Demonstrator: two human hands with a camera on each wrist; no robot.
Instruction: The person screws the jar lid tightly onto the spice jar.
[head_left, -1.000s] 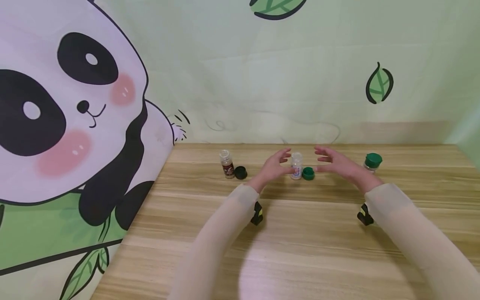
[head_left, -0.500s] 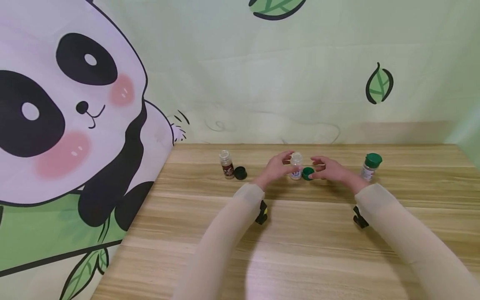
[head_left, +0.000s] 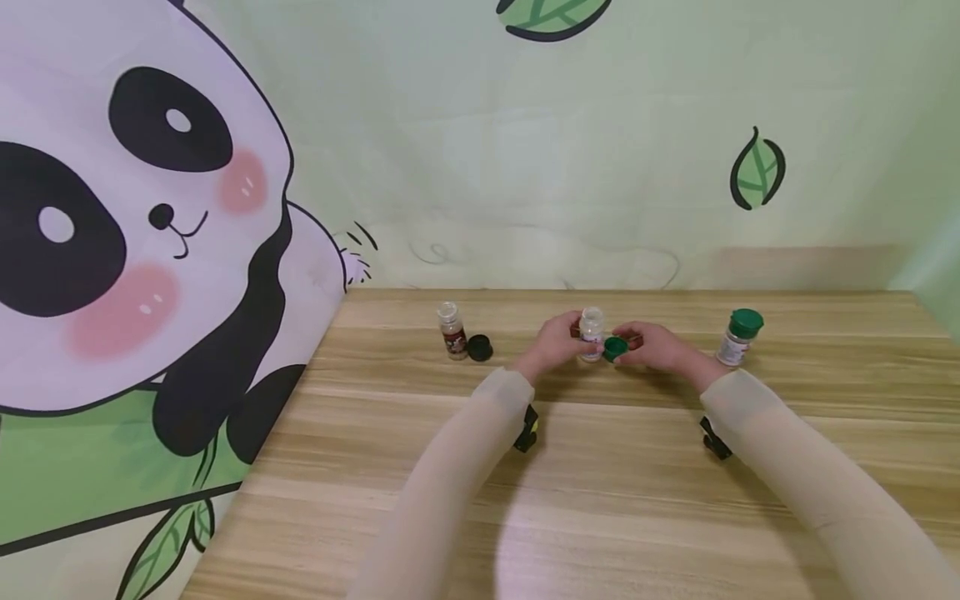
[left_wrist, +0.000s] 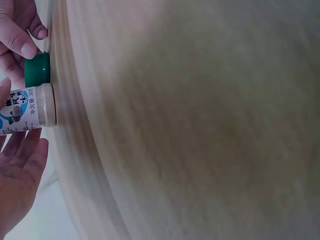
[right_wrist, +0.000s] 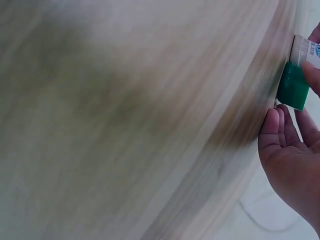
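Observation:
My left hand [head_left: 558, 340] is around a small clear seasoning bottle [head_left: 592, 323], thumb in front and fingers behind. The bottle stands upright without its cap; its white and blue label [left_wrist: 20, 111] shows in the left wrist view. Right beside it on the table sits a green cap [head_left: 616, 348], hollow side up. My right hand [head_left: 654, 346] has its thumb and fingers about this cap. In the right wrist view the thumb lies against the cap [right_wrist: 294, 86], with the curled fingers [right_wrist: 280, 127] close on its other side.
To the left stands an uncapped seasoning bottle with a dark red label [head_left: 453, 337], a black cap [head_left: 480, 347] beside it. A bottle with a green lid [head_left: 738, 337] stands behind my right wrist. The wooden table [head_left: 615, 500] ends at a panda-printed backdrop [head_left: 480, 167].
Both hands have come in toward the middle and lower. My left hand has closed around the bottle, and my right has moved left and down onto the green cap.

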